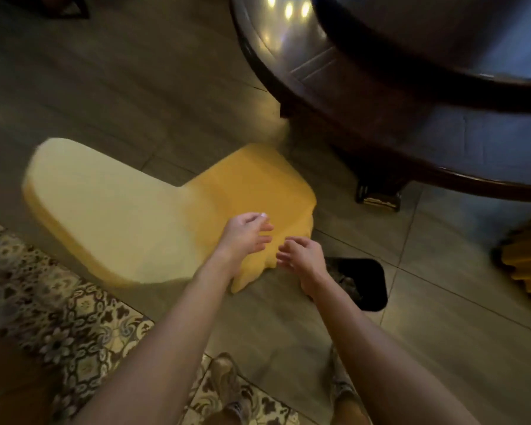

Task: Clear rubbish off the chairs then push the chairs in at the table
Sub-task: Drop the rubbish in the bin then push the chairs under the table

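We hold our left hand (248, 237) and right hand (301, 259) open and empty over the yellow chair (252, 185), which stands apart from the desk (380, 96), its seat apparently clear, so pushing it in probably comes next.

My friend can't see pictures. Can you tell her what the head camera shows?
Two bare hands, the left hand and the right hand, reach out open over the seat of a yellow covered chair. The chair stands on a tiled floor beside a dark round table, not pushed in. A black bin sits just right of the hands.
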A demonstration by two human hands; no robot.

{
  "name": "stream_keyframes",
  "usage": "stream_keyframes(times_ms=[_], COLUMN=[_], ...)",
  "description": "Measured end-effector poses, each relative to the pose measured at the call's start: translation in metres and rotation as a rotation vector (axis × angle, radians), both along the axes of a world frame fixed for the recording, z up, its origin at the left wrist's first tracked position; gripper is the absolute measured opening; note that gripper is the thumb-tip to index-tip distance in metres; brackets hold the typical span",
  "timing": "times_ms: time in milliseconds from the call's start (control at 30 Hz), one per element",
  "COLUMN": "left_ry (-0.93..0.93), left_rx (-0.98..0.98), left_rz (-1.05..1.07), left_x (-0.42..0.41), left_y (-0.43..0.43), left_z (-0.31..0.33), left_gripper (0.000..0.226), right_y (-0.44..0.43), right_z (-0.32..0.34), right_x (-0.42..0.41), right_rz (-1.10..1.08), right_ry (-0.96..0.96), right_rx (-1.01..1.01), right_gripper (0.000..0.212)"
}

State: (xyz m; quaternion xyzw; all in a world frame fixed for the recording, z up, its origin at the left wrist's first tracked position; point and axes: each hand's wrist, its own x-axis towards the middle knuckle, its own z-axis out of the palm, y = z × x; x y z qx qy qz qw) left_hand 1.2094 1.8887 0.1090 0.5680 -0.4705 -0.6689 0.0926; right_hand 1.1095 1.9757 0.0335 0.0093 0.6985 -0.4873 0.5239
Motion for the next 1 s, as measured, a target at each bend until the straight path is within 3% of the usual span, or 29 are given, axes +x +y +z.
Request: stream_keyframes(times_ms=[267,500,633,767,1000], left_ry=[-0.047,0.029,0.059,-0.024,-0.082], left_rx=[-0.129,-0.069,-0.093,-0.122,-0.374], left_rz=[0.026,0.097,0.002,-0.138,-0.637], left_x=[0.149,0.188,0.176,0.165,0.171], left_y=[-0.099,-0.196,-0.263,-0.331,-0.388], left_z=[0.055,0.063,0.058,0.052,0.044], left_gripper=[0.035,0.029,0.024,0.026,0.013], right_y=[-0.070,-0.161,-0.226,-0.284,-0.326], right_z=[0.044,0.043,0.030,0.029,0.051], right_x=[0.111,0.150,0.149,0.142,0.148], right_rz=[-0.034,-0.071,-0.119,-0.207,-0.189], right_ry=[-0.006,-0.078,-0.084,-0.066,0.074], right_rx=[-0.020,-0.082,-0.092,-0.047,-0.013], right_gripper=[0.025,0.014,0.020,0.022,0.024])
